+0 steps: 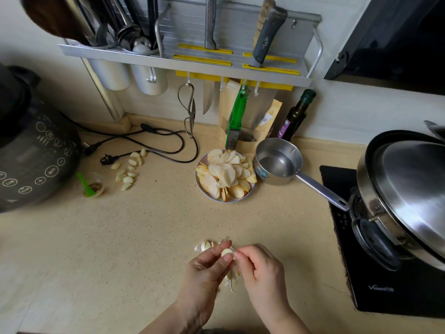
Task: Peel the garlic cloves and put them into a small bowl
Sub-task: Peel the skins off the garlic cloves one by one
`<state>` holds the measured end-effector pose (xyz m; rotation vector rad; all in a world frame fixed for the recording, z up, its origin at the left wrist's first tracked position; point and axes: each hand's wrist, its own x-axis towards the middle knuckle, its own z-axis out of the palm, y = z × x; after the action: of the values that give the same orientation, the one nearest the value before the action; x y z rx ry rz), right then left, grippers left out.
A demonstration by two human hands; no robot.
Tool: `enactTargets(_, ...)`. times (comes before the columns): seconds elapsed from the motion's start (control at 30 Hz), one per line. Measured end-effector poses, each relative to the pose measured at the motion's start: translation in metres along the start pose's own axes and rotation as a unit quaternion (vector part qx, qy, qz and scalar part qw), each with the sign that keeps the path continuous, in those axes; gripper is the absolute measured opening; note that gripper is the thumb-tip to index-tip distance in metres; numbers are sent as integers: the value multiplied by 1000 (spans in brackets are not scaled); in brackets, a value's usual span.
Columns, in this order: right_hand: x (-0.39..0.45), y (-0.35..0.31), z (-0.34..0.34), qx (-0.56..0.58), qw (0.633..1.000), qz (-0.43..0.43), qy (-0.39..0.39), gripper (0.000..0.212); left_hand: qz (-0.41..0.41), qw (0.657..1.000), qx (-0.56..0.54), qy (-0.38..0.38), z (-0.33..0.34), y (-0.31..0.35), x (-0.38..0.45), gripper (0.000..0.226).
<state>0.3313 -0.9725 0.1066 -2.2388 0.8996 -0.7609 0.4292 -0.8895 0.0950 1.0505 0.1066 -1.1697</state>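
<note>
Both hands meet above the beige countertop (pixel 134 237), on the near side of the plate of sliced fruit (pixel 225 175). The left hand (pixel 204 268) pinches a garlic clove (pixel 227 252) between thumb and fingertips, and the right hand (pixel 260 268) has its fingers curled with the tips nipping at the same clove's right end. Under the hands lies a scatter of papery garlic skins (pixel 231 278), and a few cloves in their skins (pixel 204 245) sit just beyond the left fingertips, between the hands and the plate. To the left of the plate a loose group of peeled cloves (pixel 128 168) lies on the counter, beside a small clear cup with a green spoon (pixel 92 185). Just right of the plate stands a steel saucepan (pixel 278 161), touching its rim.
</note>
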Motion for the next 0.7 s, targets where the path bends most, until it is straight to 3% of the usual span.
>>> enactTargets(0.13,3,1,2,-43,999,-26,19,20,-12,1000,-3,-16,0,2,-1,30)
enactTargets(0.33,5,13,8,-62,997,25,50,25,-26,998,22,-53,1,3,-6,41)
enactTargets(0.53,4,37,9,-44,991,126,-12,15,-29,997,42,-60,-2,7,-7,32)
enactTargets(0.7,-1,33,10,-9,992,123,-32,16,33,997,66,-38,-1,8,-5,33)
